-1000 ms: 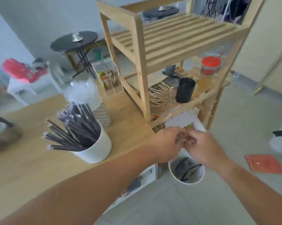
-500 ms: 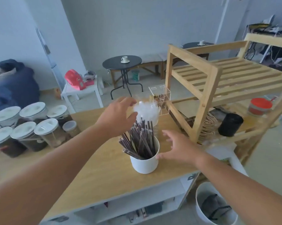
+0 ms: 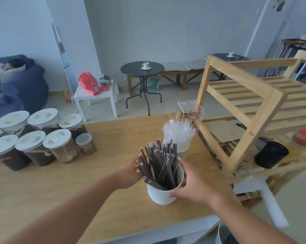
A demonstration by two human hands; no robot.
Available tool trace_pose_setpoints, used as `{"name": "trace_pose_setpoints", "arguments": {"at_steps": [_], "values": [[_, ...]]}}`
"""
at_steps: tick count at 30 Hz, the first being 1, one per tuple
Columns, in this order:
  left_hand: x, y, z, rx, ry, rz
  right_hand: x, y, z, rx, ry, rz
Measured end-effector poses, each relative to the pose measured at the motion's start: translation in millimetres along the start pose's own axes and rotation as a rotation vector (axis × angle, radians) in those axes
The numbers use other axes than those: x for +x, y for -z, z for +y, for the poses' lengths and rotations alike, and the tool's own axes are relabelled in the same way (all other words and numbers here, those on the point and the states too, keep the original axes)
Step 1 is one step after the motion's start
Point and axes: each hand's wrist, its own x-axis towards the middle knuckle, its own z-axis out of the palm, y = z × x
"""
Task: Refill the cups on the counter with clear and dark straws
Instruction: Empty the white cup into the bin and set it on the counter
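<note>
white cup (image 3: 161,192) of dark straws (image 3: 159,164) is gripped by right hand (image 3: 192,187) | left hand (image 3: 129,173) is seen left of cup; grip cannot be told

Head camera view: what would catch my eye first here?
A white cup bristling with dark straws stands in the middle of the counter, the right hand gripping it and the left hand against the leaning straws. Behind stands a bunch of clear straws; white-lidded jars crowd the counter's left.
</note>
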Motion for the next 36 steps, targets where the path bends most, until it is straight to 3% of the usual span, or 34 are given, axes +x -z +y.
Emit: {"name": "trace_pose_setpoints", "arguments": {"at_steps": [3,6,9,22,31,36], "values": [[-4,-1,-12,0.007,-0.050,-0.138,6,-15,-3,0.010,0.023,0.035],[-12,11,-22,-0.112,-0.089,-0.155,12,-30,-12,0.021,0.042,0.065],[-24,40,-30,-0.253,-0.090,-0.102,28,-45,-34,0.006,0.065,0.100],[41,201,-91,-0.117,-0.139,0.085,174,-67,-160,0.011,0.148,0.101],[103,211,-137,-0.167,-0.063,0.174,252,-86,-152,0.015,0.087,0.082],[140,200,-155,0.036,-0.066,0.144,282,-97,-125,0.006,0.031,0.060]]}}
